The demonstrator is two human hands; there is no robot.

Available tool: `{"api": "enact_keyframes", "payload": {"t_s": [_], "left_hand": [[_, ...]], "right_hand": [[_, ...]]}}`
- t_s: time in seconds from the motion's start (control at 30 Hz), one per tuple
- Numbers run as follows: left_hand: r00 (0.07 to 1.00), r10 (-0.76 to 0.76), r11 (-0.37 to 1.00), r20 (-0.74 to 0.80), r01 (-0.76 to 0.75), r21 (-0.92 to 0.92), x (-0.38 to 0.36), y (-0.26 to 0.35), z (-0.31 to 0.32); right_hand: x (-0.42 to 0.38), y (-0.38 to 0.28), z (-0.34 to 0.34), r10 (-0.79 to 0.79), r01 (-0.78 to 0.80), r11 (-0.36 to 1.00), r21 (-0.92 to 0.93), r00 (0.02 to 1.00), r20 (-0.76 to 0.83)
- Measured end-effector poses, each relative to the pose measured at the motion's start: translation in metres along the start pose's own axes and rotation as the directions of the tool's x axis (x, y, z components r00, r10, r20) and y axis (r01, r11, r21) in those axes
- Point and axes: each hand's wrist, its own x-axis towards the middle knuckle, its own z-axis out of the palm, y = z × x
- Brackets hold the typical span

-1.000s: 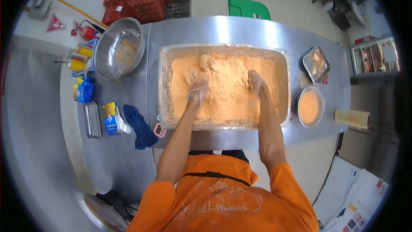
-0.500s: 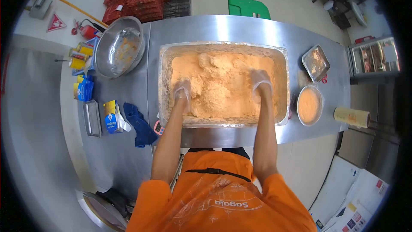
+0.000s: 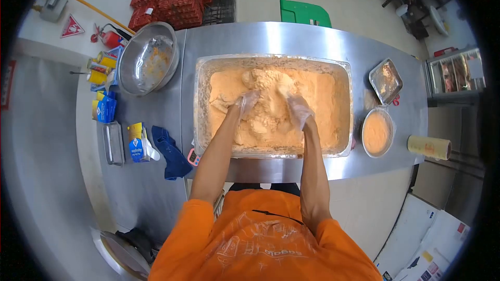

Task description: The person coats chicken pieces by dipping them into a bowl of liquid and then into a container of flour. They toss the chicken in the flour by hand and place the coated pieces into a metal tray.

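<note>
1. I see both hands in thin clear gloves, down in the orange mix (image 3: 271, 106) inside the large tray (image 3: 200, 125), which sits mid-tabletop, its near rim close to the tabletop's near edge.
2. Left hand (image 3: 246, 103): fingers curled into the heap at the tray's middle, gripping a clump of mix.
3. Right hand (image 3: 299, 109): pressed on the same heap, just beside the left; fingers half buried, so I cannot tell whether they are spread or closed.
4. Mix is piled high in the centre, lower toward the tray walls.
5. Near left edge of the tabletop (image 3: 291, 169): blue cloth (image 3: 169, 153), blue-yellow carton (image 3: 136, 145), small metal tin (image 3: 113, 143).
6. Right of the tray: round bowl of orange batter (image 3: 376, 131); a small foil tray (image 3: 385, 80) beyond it.
7. Far left corner: big steel bowl (image 3: 148, 57) with orange residue.
8. Right edge: a roll of wrap (image 3: 428, 147).
</note>
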Motion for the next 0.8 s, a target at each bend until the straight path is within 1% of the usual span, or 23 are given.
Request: {"api": "enact_keyframes", "payload": {"t_s": [0.03,0.07,0.1,0.13,0.2,0.23,0.27,0.33,0.37,0.4,0.43,0.47,0.5,0.53,0.57,0.6,0.63,0.67,0.73,0.8], "left_hand": [[0.999,-0.005,1.000,-0.050,0.006,0.016,-0.004,-0.001,-0.002],[0.981,-0.022,0.997,-0.193,0.036,0.072,-0.010,-0.002,-0.005],[0.938,-0.048,0.988,-0.343,0.096,0.123,-0.019,-0.001,-0.010],[0.866,-0.078,0.973,-0.495,0.175,0.154,-0.025,-0.002,-0.019],[0.752,-0.066,0.928,-0.656,0.289,0.237,-0.040,-0.010,-0.043],[0.774,0.100,0.876,-0.625,0.230,0.425,-0.024,-0.031,-0.055],[0.773,0.264,0.782,-0.577,0.179,0.597,-0.010,-0.053,-0.067],[0.808,0.144,0.894,-0.571,0.140,0.425,-0.027,-0.023,-0.046],[0.830,0.068,0.958,-0.553,0.101,0.268,-0.042,-0.001,-0.025],[0.849,0.040,0.981,-0.527,0.066,0.181,-0.046,0.019,-0.008],[0.868,0.025,0.995,-0.496,0.024,0.092,-0.041,0.032,0.006],[0.889,0.035,0.997,-0.456,0.003,0.083,-0.030,0.033,0.008],[0.909,0.046,0.997,-0.414,-0.018,0.071,-0.017,0.031,0.008],[0.930,0.049,0.998,-0.365,-0.029,0.060,-0.004,0.018,0.009],[0.941,0.174,0.981,-0.289,-0.141,0.131,0.015,-0.005,0.000],[0.951,0.220,0.973,-0.218,-0.199,0.115,0.026,-0.014,-0.004],[0.963,0.215,0.976,-0.164,-0.205,0.078,0.027,-0.013,-0.006],[0.975,0.174,0.985,-0.139,-0.172,0.032,0.026,-0.013,-0.005],[0.989,0.113,0.993,-0.096,-0.117,-0.033,0.024,-0.004,0.004],[0.994,0.055,0.998,-0.097,-0.059,-0.037,0.023,0.006,0.010]], "right_hand": [[-0.006,-0.004,0.007,0.054,-0.043,0.994,0.102,0.993,-0.105],[-0.012,-0.009,0.014,0.108,-0.063,0.976,0.210,0.972,-0.209],[-0.010,-0.026,0.003,0.192,-0.171,0.978,0.122,0.963,-0.189],[-0.002,-0.035,-0.005,0.272,-0.271,0.962,0.030,0.946,-0.175],[0.013,-0.006,-0.045,0.269,-0.313,0.940,-0.136,0.925,-0.268],[0.017,-0.011,-0.064,0.398,-0.462,0.879,-0.118,0.847,-0.354],[0.028,-0.007,-0.069,0.341,-0.408,0.893,-0.191,0.888,-0.307],[0.062,0.017,-0.067,0.235,-0.288,0.899,-0.330,0.953,-0.193],[0.083,0.029,-0.066,0.179,-0.217,0.893,-0.395,0.975,-0.130],[0.096,0.033,-0.065,0.129,-0.143,0.880,-0.454,0.990,-0.062],[0.101,0.026,-0.063,0.145,-0.134,0.867,-0.480,0.989,-0.014],[0.107,0.019,-0.062,0.161,-0.122,0.855,-0.504,0.986,0.035],[0.098,-0.022,-0.051,0.251,-0.185,0.845,-0.503,0.966,0.066],[0.088,-0.045,-0.040,0.344,-0.253,0.828,-0.500,0.934,0.097],[0.087,-0.042,-0.032,0.258,-0.087,0.751,-0.654,0.951,0.169],[0.086,-0.030,-0.021,0.186,0.082,0.631,-0.771,0.949,0.253],[0.082,-0.022,-0.017,0.118,0.198,0.557,-0.806,0.943,0.313],[0.078,-0.015,-0.013,0.049,0.305,0.468,-0.829,0.928,0.369],[0.055,-0.005,-0.009,-0.114,0.419,0.438,-0.796,0.904,0.413],[0.027,0.010,-0.004,-0.260,0.524,0.395,-0.755,0.852,0.455]]}}
